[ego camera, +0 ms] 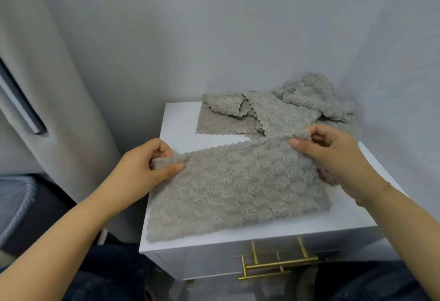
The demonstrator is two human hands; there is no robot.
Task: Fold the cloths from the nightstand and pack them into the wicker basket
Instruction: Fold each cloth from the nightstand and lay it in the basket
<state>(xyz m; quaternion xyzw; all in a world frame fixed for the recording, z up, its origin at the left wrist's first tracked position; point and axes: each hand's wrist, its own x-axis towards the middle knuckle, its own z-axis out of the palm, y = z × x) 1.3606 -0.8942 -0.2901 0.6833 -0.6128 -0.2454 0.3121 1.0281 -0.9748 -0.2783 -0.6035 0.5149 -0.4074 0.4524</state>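
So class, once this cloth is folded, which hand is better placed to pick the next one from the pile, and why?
Probably the right hand: it pinches the grey cloth corner right beside the pile of cloths at the nightstand back right. The left hand is farther off.

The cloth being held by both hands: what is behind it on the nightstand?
Behind the held cloth, a heap of grey cloths lies at the back of the white nightstand, some flat, some crumpled. Their count is unclear, since they overlap. The right hand hides part of the heap.
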